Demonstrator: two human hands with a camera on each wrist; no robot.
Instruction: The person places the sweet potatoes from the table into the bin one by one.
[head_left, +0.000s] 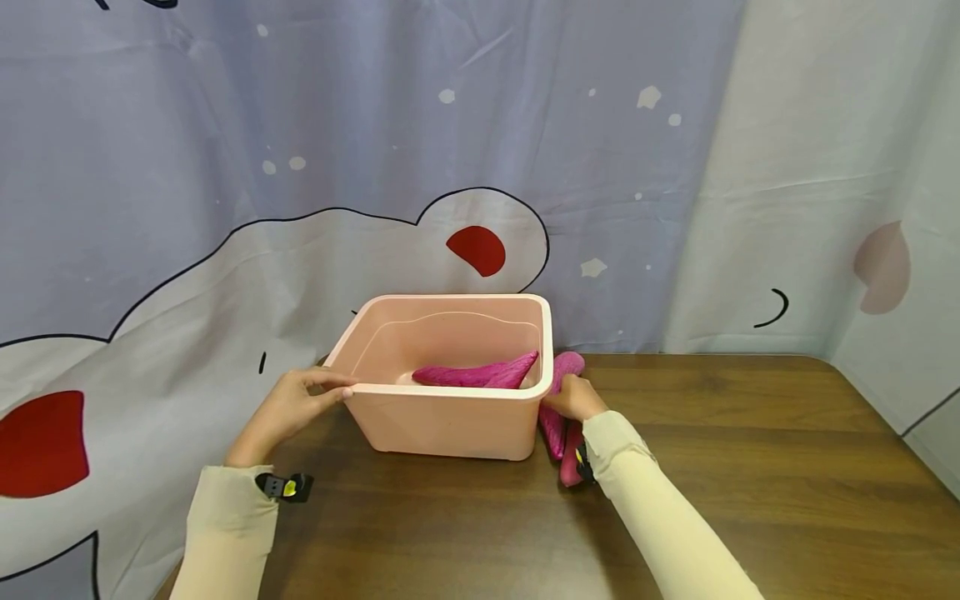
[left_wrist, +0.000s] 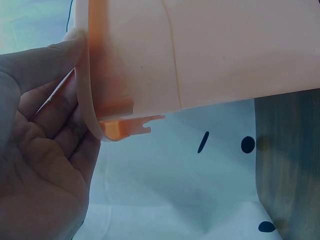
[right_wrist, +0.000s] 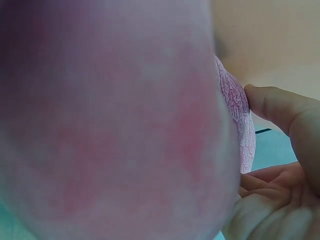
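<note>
A pink plastic bin [head_left: 442, 421] stands on the table, tilted slightly, with a magenta item [head_left: 480, 373] lying inside. My left hand [head_left: 288, 412] pinches the bin's left rim, thumb on one side and fingers behind it; the left wrist view shows the hand [left_wrist: 50, 145] at the rim [left_wrist: 85, 95]. Just outside the bin's right wall, my right hand [head_left: 576, 398] grips magenta slippers or similar soft items [head_left: 553, 429]. In the right wrist view a large blurred pink shape [right_wrist: 120, 130] covers most of the picture, and the right hand's thumb [right_wrist: 275, 105] presses a textured magenta piece [right_wrist: 235, 100].
A wooden table [head_left: 750, 450] extends to the right and toward the front. Behind it hangs a patterned curtain [head_left: 600, 167], close to the bin's back, which also runs down the left side.
</note>
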